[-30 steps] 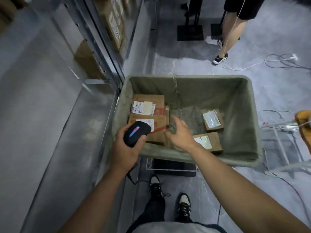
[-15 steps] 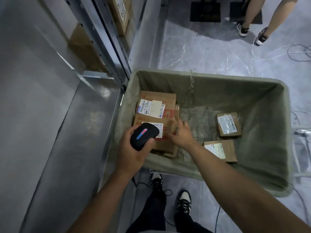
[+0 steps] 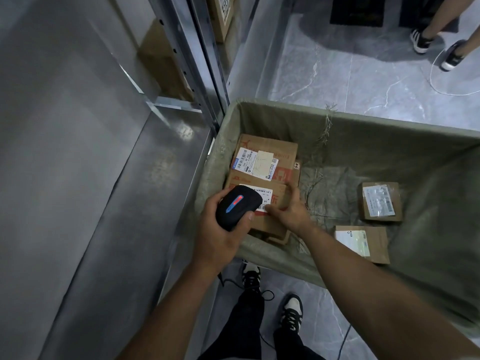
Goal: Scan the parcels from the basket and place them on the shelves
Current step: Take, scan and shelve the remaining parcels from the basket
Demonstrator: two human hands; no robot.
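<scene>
A fabric-lined basket (image 3: 285,261) stands on the floor with several cardboard parcels in it. My left hand (image 3: 218,229) grips a black handheld scanner (image 3: 237,206) with a red and blue light, held over the near left parcel (image 3: 270,222). My right hand (image 3: 288,211) grips that parcel's right edge, thumb on its top beside the white label. A second labelled parcel (image 3: 267,159) lies just behind it. Two smaller parcels (image 3: 380,201) (image 3: 363,242) lie to the right in the basket.
Metal shelving (image 3: 104,203) runs along the left, with cardboard boxes (image 3: 163,63) on a lower shelf and further back. Another person's legs and shoes (image 3: 436,48) stand at the top right near a white cable. My own feet (image 3: 270,297) are below the basket.
My right hand has reached left and closed on the near left parcel's edge. The scanner has dropped closer over its label. The view has shifted left and nearer to the basket.
</scene>
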